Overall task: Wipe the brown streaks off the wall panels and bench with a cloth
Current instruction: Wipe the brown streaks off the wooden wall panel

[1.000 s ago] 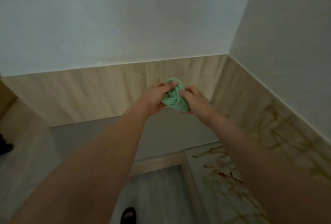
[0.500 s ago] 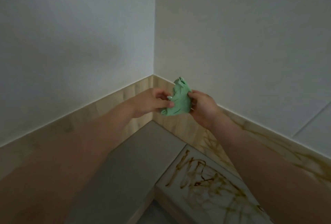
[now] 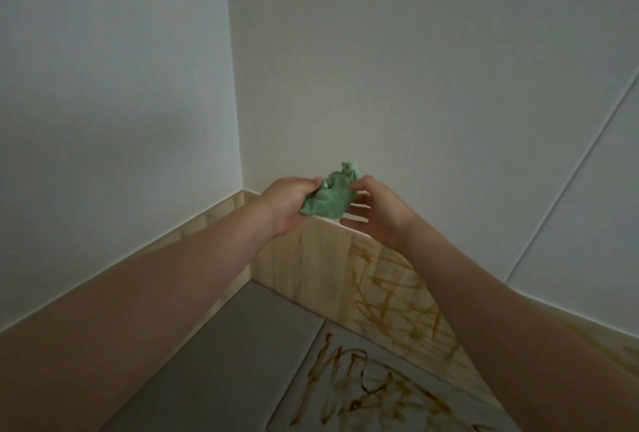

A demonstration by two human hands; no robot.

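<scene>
The left hand [image 3: 288, 205] has its fingers curled round a bunched green cloth [image 3: 328, 201], which juts out past its fingertips toward the right hand [image 3: 378, 212]. That hand lies just beside the cloth, with its fingers nearly straight and spread under it and its thumb at the upper edge. The cloth is held in the air before the room's corner, above the wooden wall panel [image 3: 321, 259] and bench [image 3: 380, 418], both marked with brown streaks [image 3: 383, 297].

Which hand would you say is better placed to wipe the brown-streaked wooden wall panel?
Left, probably: the left hand grips the crumpled green cloth; the right hand is spread beside it.
</scene>
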